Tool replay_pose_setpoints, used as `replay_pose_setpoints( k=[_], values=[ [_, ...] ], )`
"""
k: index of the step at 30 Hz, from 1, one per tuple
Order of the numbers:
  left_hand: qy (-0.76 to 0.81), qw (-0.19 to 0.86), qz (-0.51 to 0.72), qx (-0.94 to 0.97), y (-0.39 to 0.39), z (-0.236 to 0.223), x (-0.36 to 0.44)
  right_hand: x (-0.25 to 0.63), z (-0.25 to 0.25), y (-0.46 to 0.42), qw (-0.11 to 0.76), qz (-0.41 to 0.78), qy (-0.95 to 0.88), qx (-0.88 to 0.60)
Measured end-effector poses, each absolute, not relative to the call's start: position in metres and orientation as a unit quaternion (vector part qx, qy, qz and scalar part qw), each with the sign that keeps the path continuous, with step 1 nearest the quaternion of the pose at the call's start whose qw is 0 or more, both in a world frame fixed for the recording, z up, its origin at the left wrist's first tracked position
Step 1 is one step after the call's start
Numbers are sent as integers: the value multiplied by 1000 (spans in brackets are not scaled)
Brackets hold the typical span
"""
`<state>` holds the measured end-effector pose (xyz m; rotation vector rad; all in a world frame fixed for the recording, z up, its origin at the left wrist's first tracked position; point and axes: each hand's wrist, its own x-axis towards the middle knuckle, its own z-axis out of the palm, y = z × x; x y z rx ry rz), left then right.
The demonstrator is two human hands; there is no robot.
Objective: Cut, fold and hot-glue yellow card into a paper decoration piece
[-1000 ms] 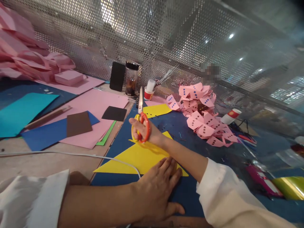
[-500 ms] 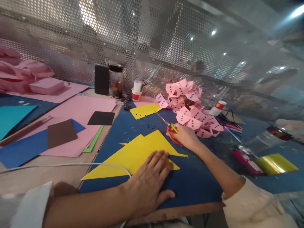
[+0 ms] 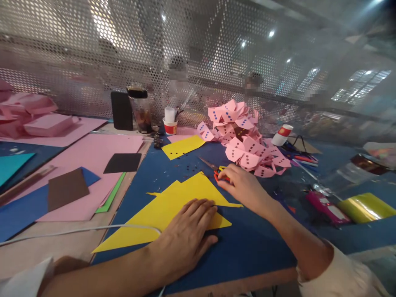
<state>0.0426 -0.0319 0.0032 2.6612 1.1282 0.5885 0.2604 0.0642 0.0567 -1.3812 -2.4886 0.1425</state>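
My left hand (image 3: 190,231) lies flat on a large piece of yellow paper (image 3: 148,218), fingers stretched out toward the upper right. A thin strip at the paper's right side sticks out, partly cut loose. My right hand (image 3: 244,185) is closed around the orange and yellow handles of a pair of scissors (image 3: 213,166). The blades point to the upper left, above the paper's top corner. Beyond them is a smaller yellow piece (image 3: 185,145) with small dark squares on it. Part of the large paper is hidden under my left hand.
A heap of folded pink paper pieces (image 3: 247,142) stands beyond my right hand. Red-and-white cups (image 3: 170,127), a jar (image 3: 142,113) and a black block (image 3: 121,111) stand along the perforated metal screen. A white cable (image 3: 102,227) crosses toward my left arm. Coloured sheets lie at left.
The camera view has shifted slightly. The scissors' handles have closed up, and my right fingers have curled lower around them. My left hand stays on the yellow paper.
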Motion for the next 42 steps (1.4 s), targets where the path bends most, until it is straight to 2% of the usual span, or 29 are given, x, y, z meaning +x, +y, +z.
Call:
replay_pose_setpoints(
  k=[3,5,11,19,24,42],
  values=[
    [380,100,200,897,-29,5,42,261,54,45,120,178,-898,-384],
    [380,101,207,896,-26,6,43,262,47,39,128,184,-898,-379],
    [373,89,248,890,-12,6,31,265,33,43,130,150,-909,-367],
    [422,44,244,872,6,1,-4,266,27,39,105,-3,-949,-298],
    [423,39,257,868,11,-2,-8,267,25,40,110,-56,-954,-272],
    [377,-6,218,900,11,-7,-12,263,30,35,114,-16,-945,-306]
  ],
)
